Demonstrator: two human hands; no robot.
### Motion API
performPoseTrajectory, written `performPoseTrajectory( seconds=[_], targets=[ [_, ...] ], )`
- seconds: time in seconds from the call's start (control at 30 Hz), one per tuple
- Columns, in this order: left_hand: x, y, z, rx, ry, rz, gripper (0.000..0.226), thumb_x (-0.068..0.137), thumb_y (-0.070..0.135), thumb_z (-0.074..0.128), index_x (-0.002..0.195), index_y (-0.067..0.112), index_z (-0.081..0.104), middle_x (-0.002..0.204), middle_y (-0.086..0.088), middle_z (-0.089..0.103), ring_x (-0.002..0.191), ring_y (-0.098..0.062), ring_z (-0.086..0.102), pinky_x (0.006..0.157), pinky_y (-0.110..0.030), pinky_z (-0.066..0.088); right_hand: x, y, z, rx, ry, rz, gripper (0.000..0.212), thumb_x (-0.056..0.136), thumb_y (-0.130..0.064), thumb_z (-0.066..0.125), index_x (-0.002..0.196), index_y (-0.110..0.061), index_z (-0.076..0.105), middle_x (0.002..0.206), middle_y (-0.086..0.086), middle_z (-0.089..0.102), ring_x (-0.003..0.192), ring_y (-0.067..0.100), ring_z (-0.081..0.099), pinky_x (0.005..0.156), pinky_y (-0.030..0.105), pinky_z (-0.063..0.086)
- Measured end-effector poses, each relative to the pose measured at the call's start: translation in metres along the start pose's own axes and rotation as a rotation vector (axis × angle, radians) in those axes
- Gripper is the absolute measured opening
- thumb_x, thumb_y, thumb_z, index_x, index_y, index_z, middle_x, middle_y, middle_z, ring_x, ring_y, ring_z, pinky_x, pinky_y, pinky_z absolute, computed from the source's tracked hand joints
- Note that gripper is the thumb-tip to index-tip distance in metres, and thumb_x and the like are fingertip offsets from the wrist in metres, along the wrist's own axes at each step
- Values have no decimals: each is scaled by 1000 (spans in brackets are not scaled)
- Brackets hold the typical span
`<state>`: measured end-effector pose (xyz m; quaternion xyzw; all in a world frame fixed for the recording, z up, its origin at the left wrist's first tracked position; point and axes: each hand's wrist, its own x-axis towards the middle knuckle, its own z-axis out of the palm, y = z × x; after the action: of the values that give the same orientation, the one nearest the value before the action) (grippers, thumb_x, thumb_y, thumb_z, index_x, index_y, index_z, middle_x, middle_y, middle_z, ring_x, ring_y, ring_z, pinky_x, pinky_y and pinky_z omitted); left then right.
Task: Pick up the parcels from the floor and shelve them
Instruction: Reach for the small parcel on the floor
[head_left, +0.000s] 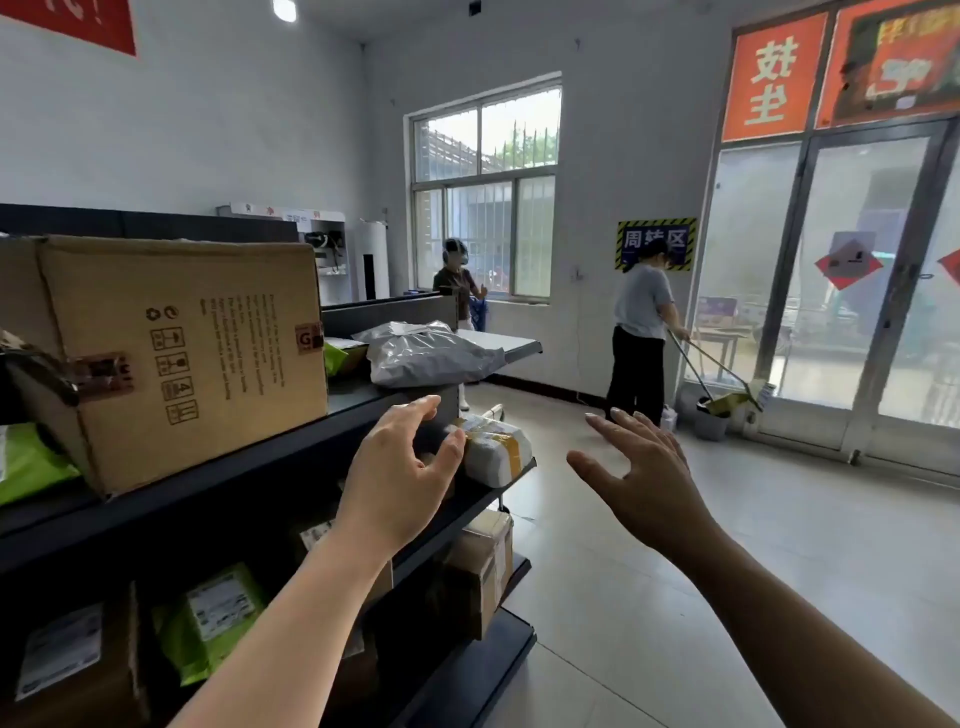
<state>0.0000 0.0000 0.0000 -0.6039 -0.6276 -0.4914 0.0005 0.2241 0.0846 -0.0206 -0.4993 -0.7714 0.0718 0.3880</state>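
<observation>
You are holding nothing: your left hand (400, 467) and right hand (644, 478) are spreading open beside the shelf (234, 467). The white parcel (496, 452) is sitting shelved, and none is showing on the floor, so be looking down before reaching.

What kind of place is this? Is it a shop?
Probably a parcel depot or pick-up station, not a shop: dark metal shelves hold a large brown cardboard box, a grey plastic mailer bag and a white taped parcel.

We see a large cardboard box (176, 358) sitting upright at the near left of the dark shelf rack's (234, 473) top tier. A crumpled grey mailer bag (431, 356) lies farther along. A white parcel (496, 449) banded with tan tape rests one tier down, with a brown box (480, 566) below it.
</observation>
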Motion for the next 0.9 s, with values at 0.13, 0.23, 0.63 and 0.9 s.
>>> performPoseTrajectory(
  seconds=[0.13,0.23,0.63,0.9],
  targets=[
    [-7,-4,21,-37,-59,16,52,90,38,57,137,20,48,135,4,54,125,-9,47,101,-25,39,-22,16,-3,-24,1,75,60,85,-54,54,139,-31,42,152,2,33,144,17,17,118,41,10],
    [-17,-6,43,-64,-112,20,52,89,36,59,136,18,49,136,1,54,126,-11,48,105,-28,40,-44,34,-3,-17,3,150,57,85,-52,56,137,-31,44,151,2,35,144,16,18,117,43,11],
    [-61,-2,137,-184,-377,44,49,89,35,59,134,19,50,128,3,58,116,-7,50,96,-26,40,-139,112,-21,-108,13,524,55,85,-51,56,135,-32,47,150,4,36,143,18,20,117,44,13],
    [-85,13,209,-194,-555,59,49,89,35,60,134,19,51,128,4,59,119,-11,52,92,-23,39,-181,165,-37,-126,23,761,53,87,-47,56,136,-29,47,150,4,35,142,20,21,116,44,13]
  ],
)
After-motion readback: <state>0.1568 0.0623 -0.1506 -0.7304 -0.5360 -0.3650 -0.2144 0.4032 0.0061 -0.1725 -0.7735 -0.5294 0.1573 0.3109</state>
